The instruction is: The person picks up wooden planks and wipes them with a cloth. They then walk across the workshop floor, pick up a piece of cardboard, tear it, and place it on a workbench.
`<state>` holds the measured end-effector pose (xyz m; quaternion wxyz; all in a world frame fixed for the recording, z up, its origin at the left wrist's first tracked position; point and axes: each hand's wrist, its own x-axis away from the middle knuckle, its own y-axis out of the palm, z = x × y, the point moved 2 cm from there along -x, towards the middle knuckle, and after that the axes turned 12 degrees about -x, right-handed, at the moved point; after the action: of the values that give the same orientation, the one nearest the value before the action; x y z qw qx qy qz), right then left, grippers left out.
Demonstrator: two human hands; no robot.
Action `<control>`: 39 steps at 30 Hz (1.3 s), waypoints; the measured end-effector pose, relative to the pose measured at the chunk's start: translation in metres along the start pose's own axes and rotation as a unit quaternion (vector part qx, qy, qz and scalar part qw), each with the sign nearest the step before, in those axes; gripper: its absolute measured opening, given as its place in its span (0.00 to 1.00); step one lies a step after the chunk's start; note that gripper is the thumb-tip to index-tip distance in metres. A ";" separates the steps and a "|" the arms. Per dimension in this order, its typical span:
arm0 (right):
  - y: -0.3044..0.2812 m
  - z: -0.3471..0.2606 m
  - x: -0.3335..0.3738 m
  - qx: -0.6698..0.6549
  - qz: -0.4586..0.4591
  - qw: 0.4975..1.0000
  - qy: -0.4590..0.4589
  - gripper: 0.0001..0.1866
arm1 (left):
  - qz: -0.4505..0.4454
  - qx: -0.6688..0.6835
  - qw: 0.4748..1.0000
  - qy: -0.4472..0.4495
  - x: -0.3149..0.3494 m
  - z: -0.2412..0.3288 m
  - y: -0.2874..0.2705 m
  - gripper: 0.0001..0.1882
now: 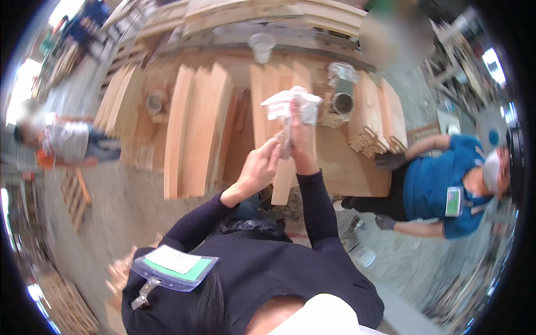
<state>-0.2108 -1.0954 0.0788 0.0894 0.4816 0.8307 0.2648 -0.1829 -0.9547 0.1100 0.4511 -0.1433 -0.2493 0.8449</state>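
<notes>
A brown flat-topped worktable [352, 170] stands on a grey concrete floor [139, 223] in a cluttered workshop. Taking the hands as the clock's centre, a co-worker in a blue shirt [438, 187] is near three o'clock, another in a grey shirt [70, 140] at nine.

Both dark-sleeved forearms reach forward over the table. The right hand [302, 139] points toward twelve, its fingers gripping a crumpled white sheet of thin material [304, 100] above the middle planks. The left hand [259, 167] slants toward one o'clock, fingers bent together against the sheet's lower end; whether they pinch it, I cannot tell.

Counted: one sheet; four groups of pale wooden planks [192, 134]; one translucent white plastic cup [262, 49], near twelve; two round, open-ended containers [343, 103], at two and ten.
</notes>
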 end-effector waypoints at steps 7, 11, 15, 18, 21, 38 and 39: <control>-0.058 -0.029 -0.023 -0.046 0.081 0.990 -0.109 0.21 | -0.051 0.076 0.996 0.002 0.069 0.002 0.001 0.14; -0.162 -0.121 -0.041 -0.040 0.116 0.992 -0.036 0.29 | 0.047 0.071 0.996 0.005 0.120 -0.031 -0.061 0.12; -0.140 -0.143 0.033 0.105 0.038 0.994 -0.008 0.27 | 0.124 0.153 0.970 -0.144 0.139 -0.059 -0.168 0.10; -0.103 -0.121 0.080 0.045 0.034 0.994 0.089 0.32 | 0.187 0.243 0.944 -0.119 0.150 -0.088 -0.217 0.09; -0.058 -0.090 0.095 -0.002 0.044 0.996 0.079 0.32 | 0.243 0.258 0.931 -0.088 0.154 -0.114 -0.247 0.09; 0.212 -0.065 -0.194 0.074 -0.130 0.988 -0.043 0.13 | 0.138 0.244 0.951 -0.129 0.133 -0.203 -0.311 0.08; 0.188 -0.090 -0.239 0.070 -0.130 0.986 -0.080 0.13 | 0.129 0.242 0.954 -0.118 0.125 -0.200 -0.310 0.08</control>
<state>0.0193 -1.2555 0.2280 0.1556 0.3941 0.8928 0.1528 0.0559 -0.6468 0.1119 0.3268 0.0403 -0.0682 0.9418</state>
